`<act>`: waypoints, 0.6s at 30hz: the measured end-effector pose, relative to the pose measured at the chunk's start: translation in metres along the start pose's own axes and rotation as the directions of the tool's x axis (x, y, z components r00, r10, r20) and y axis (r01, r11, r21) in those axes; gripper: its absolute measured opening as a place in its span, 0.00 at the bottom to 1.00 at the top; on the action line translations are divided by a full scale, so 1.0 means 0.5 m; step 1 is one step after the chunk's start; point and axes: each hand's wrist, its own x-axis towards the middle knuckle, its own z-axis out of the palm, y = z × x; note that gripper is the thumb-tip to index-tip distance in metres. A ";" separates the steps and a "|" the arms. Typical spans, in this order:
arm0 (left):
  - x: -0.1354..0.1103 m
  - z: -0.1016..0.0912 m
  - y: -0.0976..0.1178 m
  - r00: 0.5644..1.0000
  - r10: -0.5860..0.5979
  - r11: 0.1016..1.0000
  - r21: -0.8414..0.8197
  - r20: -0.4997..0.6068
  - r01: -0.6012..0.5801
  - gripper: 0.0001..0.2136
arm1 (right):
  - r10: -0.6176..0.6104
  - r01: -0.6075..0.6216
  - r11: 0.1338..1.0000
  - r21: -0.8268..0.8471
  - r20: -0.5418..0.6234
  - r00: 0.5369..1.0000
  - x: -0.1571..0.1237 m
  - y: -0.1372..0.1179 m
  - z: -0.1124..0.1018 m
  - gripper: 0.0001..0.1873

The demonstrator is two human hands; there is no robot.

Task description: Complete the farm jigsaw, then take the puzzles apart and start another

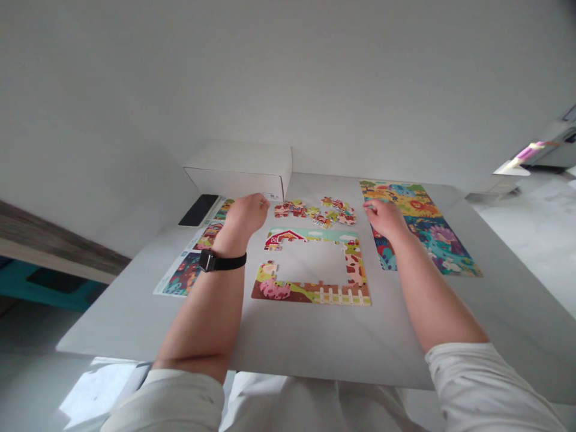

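My left hand hangs over the table's far part, its fingertips beside a white cardboard box and close to a loose heap of jigsaw puzzle pieces. My right hand is at the right end of that heap, its fingertips curled together over the edge of a printed picture sheet. Whether either hand pinches a small piece, I cannot tell. Below the heap lies a partly joined farm puzzle frame with a red barn, fence and pig. Its middle shows bare table.
A black phone and a printed picture strip lie on the left of the white table. A black watch circles my left wrist. Table edges run along the near and left sides. A teal object sits low on the left.
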 end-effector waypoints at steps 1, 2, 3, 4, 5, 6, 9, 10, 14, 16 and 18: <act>0.001 0.002 -0.003 1.000 -0.001 1.000 0.011 0.013 0.001 0.18 | -0.005 0.005 1.000 0.006 0.009 1.000 -0.001 -0.002 0.002 0.17; 0.001 0.003 -0.006 1.000 -0.006 1.000 0.020 0.031 0.005 0.18 | -0.013 0.013 1.000 0.014 0.016 1.000 -0.001 -0.004 0.004 0.16; 0.002 0.005 -0.009 0.998 -0.016 0.999 0.029 0.053 0.014 0.17 | -0.020 0.020 1.000 0.023 0.017 1.000 -0.002 -0.006 0.004 0.15; 0.002 0.005 -0.012 0.997 -0.026 0.999 0.035 0.074 0.023 0.17 | -0.025 0.025 0.999 0.032 0.013 1.000 -0.003 -0.008 0.003 0.13; 0.002 0.006 -0.015 0.995 -0.034 0.999 0.038 0.091 0.031 0.17 | -0.025 0.025 0.999 0.037 0.006 1.000 -0.002 -0.010 0.002 0.13; 0.002 0.007 -0.017 0.994 -0.038 0.999 0.038 0.103 0.034 0.17 | -0.021 0.021 0.999 0.038 -0.001 1.000 0.000 -0.012 0.000 0.14; 0.006 0.009 -0.024 0.993 -0.017 0.999 0.029 0.113 0.014 0.18 | -0.006 0.006 1.000 0.006 -0.017 1.000 0.017 -0.013 -0.001 0.19; 0.007 0.009 -0.026 0.993 -0.012 1.000 0.023 0.114 0.010 0.18 | -0.004 0.004 1.000 -0.007 -0.009 1.000 0.028 -0.012 0.001 0.17; 0.015 0.009 -0.037 0.993 -0.029 1.000 0.008 0.114 0.028 0.17 | 0.021 -0.018 0.999 -0.037 0.103 0.994 0.081 -0.012 0.031 0.12; 0.018 0.008 -0.044 0.993 -0.040 0.999 0.005 0.115 0.040 0.17 | 0.054 -0.044 0.997 -0.069 0.155 0.986 0.109 -0.014 0.054 0.14; 0.021 0.008 -0.052 0.992 -0.046 0.999 -0.005 0.120 0.047 0.17 | 0.072 -0.052 0.992 -0.115 0.176 0.982 0.133 -0.017 0.077 0.16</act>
